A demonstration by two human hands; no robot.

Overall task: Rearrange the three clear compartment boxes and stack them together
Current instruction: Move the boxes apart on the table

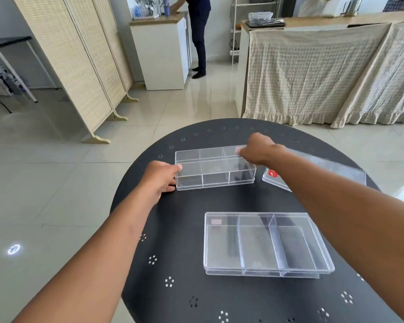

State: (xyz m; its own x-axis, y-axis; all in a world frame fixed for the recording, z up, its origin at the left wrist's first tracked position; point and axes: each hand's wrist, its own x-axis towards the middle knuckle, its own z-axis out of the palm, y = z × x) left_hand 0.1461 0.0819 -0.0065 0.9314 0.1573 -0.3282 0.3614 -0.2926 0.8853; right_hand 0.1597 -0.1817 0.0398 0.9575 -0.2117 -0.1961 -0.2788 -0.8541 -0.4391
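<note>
Gripping the far box (214, 167) at both ends: left hand (160, 180) pressing thumb and fingers against its left wall, right hand (259, 149) pinching the far right rim. Seemingly starting the first move, about to lift it off the tabletop (187, 229). Next likely calling for an even raise and carrying toward the near box (265, 244). Looking clear, thin-walled, divided into compartments. Lying behind the right arm, a third box (331, 167), red-labelled, partly hidden.
</note>
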